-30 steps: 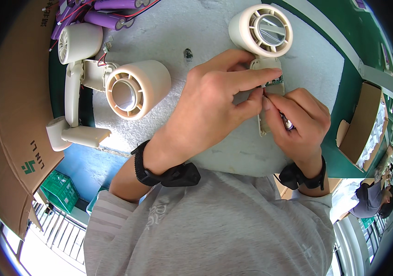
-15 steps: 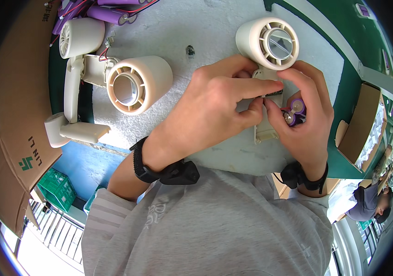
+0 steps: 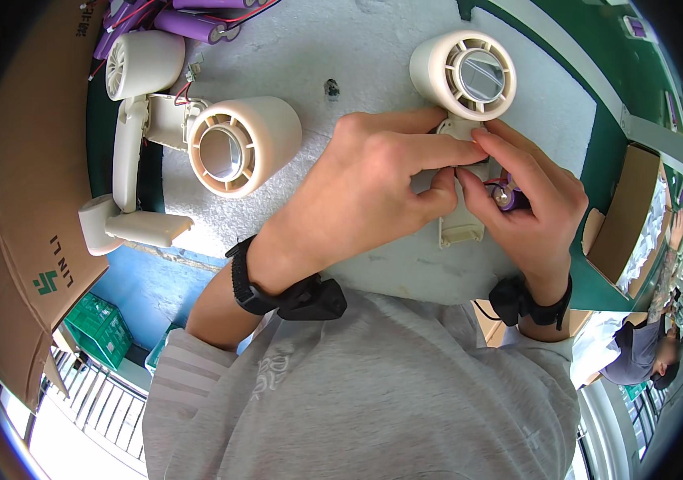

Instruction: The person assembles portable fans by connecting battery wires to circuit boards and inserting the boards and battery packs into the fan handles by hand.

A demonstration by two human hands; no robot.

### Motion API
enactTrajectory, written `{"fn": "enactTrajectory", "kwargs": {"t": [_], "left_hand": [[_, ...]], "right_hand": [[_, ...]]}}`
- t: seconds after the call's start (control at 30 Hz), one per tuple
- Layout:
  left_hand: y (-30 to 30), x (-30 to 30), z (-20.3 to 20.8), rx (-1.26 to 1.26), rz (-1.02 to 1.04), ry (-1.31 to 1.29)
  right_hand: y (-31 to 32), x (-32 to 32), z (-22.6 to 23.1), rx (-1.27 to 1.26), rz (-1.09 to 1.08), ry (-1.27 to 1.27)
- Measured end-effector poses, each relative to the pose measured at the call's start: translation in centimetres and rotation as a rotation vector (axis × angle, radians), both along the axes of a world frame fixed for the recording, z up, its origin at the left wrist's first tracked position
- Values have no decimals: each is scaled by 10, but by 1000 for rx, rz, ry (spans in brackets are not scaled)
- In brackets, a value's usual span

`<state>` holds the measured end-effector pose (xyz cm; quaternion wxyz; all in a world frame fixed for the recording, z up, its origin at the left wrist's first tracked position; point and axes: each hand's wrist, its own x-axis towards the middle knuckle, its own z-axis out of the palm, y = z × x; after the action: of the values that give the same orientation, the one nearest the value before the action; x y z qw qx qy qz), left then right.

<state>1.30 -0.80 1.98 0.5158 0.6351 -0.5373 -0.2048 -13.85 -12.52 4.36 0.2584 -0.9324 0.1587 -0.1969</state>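
A cream handheld fan point(image 3: 423, 76) lies with its round head away from me and its opened handle shell point(image 3: 461, 220) toward me. My left hand point(image 3: 377, 176) is closed at the handle, index finger laid across it and thumb tucked below. From the other side my right hand point(image 3: 533, 188) is closed too, thumb and index fingertips meeting the left fingers over the handle's middle. Purple battery cells point(image 3: 506, 197), with a thin wire, sit in the curl of the right hand. What lies under the fingertips is mostly hidden.
Another cream fan point(image 3: 277, 140) with an opened handle lies at left, beside a smaller cream fan head point(image 3: 161, 64) and loose handle parts point(image 3: 145, 228). Purple battery packs point(image 3: 185, 24) are at the far left. Cardboard boxes point(image 3: 29, 200) flank the table; a person point(image 3: 633, 352) is at far right.
My right index finger has come down over the handle's middle, covering the small dark board seen before. The right hand has turned slightly, and less of the battery cells shows.
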Motion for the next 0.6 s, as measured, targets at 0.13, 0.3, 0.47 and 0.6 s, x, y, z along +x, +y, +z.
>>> {"fn": "enactTrajectory", "kwargs": {"t": [0.13,0.3,0.47,0.6], "left_hand": [[-1,-1,0,-8,9,-9],[-2,0,-1,-6,-2,-36],[0,-1,-4,-20,-7,4],[2,2,0,80,-12,150]], "right_hand": [[-1,0,-1,26,-7,-8],[2,1,-3,7,-31,-30],[3,2,10,175,-80,37],[-6,-9,29,548,-74,225]]}}
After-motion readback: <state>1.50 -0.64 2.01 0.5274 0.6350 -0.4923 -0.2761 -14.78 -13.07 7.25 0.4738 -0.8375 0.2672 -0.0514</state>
